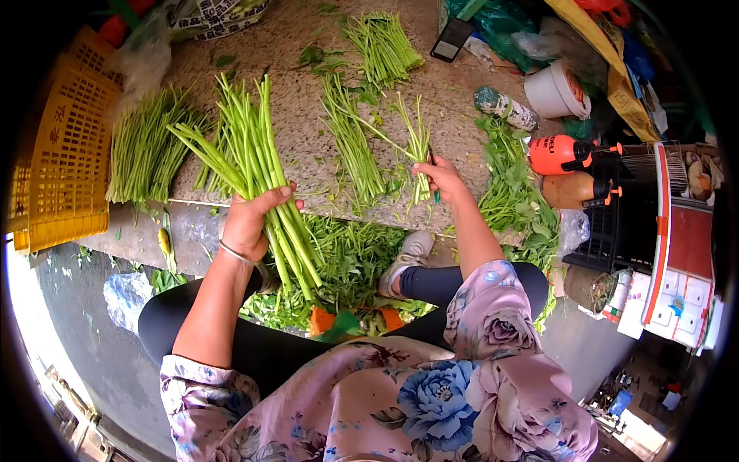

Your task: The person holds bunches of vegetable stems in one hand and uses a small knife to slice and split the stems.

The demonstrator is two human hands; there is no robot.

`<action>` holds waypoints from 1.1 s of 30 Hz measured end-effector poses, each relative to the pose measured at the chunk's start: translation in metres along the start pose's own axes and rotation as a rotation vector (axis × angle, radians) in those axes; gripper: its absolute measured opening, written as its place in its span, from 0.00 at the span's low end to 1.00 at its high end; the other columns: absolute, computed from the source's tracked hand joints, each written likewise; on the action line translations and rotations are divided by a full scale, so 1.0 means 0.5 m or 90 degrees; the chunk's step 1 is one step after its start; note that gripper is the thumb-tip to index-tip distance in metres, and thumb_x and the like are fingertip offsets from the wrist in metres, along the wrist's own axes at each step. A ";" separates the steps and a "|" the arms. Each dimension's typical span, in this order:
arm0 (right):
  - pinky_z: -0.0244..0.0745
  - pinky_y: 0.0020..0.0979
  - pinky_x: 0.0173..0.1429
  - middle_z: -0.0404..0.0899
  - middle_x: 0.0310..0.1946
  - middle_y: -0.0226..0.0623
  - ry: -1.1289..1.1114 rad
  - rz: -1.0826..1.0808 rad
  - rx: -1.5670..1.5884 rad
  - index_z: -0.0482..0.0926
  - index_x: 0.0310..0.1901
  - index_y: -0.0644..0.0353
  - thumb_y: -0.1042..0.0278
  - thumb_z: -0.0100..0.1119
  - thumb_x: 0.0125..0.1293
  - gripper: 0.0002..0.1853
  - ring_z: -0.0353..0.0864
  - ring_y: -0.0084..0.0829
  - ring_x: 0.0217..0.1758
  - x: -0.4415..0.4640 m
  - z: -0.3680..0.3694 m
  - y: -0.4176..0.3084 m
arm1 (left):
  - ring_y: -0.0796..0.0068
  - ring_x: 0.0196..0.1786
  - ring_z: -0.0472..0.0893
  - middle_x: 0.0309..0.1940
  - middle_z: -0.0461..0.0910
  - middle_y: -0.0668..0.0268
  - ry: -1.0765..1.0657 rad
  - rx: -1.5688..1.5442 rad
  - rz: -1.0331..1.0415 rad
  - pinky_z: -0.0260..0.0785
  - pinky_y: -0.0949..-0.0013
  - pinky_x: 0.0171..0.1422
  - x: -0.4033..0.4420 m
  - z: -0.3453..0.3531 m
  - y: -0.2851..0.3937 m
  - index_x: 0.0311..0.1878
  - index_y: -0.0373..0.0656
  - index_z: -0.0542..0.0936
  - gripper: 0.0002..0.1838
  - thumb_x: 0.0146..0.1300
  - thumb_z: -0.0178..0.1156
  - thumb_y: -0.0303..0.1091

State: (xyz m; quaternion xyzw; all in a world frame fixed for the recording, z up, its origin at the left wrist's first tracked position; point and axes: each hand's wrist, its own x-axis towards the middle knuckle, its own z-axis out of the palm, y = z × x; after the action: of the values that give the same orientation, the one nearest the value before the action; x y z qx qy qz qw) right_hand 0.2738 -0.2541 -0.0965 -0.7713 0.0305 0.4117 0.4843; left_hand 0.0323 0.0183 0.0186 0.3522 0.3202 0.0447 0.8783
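Observation:
My left hand [258, 215] is closed around a thick bunch of green vegetable stems [258, 150], held tilted above the front edge of the stone slab. My right hand [440, 175] grips a few thinner green stems [418, 142] over the slab. A small dark and green object shows at its fingers, too little visible to name. Between my hands, a loose row of stems [358, 146] lies on the slab. Farther back is a neat pile of cut stems [385, 50], and at the left a larger pile [150, 146].
A yellow plastic crate [65, 146] stands at the left. Leafy trimmings [346, 258] cover the ground between my feet, and more leaves [516, 192] lie at the right. Red and brown spray bottles [554, 154], a white bucket [556, 88] and a dark box-shaped device [452, 40] stand beyond.

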 end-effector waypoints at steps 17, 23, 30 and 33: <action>0.66 0.24 0.36 0.76 0.28 0.31 0.159 -0.166 -0.098 0.76 0.43 0.61 0.73 0.60 0.51 0.15 0.72 0.21 0.30 0.062 0.013 0.031 | 0.66 0.31 0.78 0.31 0.77 0.61 0.007 0.031 0.038 0.74 0.65 0.35 -0.008 0.036 0.000 0.38 0.38 0.71 0.12 0.50 0.59 0.23; 0.71 0.38 0.39 0.78 0.31 0.40 0.234 -0.072 -0.429 0.75 0.43 0.54 0.62 0.59 0.52 0.16 0.78 0.38 0.34 0.084 0.142 -0.033 | 0.66 0.31 0.78 0.31 0.77 0.61 0.032 0.014 0.014 0.74 0.64 0.35 0.004 0.014 -0.001 0.39 0.39 0.70 0.13 0.49 0.60 0.23; 0.71 0.38 0.40 0.78 0.31 0.40 0.213 0.000 -0.555 0.74 0.40 0.55 0.59 0.62 0.47 0.18 0.78 0.39 0.37 0.089 0.137 -0.015 | 0.66 0.29 0.78 0.30 0.76 0.62 0.059 -0.002 0.002 0.74 0.65 0.34 0.012 0.014 0.007 0.39 0.39 0.70 0.14 0.49 0.60 0.21; 0.71 0.40 0.38 0.78 0.31 0.42 0.246 -0.055 -0.536 0.74 0.40 0.56 0.59 0.63 0.48 0.18 0.78 0.42 0.35 0.064 0.084 -0.013 | 0.66 0.29 0.78 0.30 0.76 0.62 0.049 -0.008 0.009 0.74 0.65 0.35 0.008 0.016 0.010 0.39 0.39 0.70 0.13 0.49 0.60 0.21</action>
State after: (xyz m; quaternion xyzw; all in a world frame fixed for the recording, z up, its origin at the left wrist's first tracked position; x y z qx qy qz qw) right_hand 0.2722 -0.2068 -0.1209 -0.9640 -0.0817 0.2164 0.1313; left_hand 0.0411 0.0185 0.0242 0.3469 0.3509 0.0667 0.8672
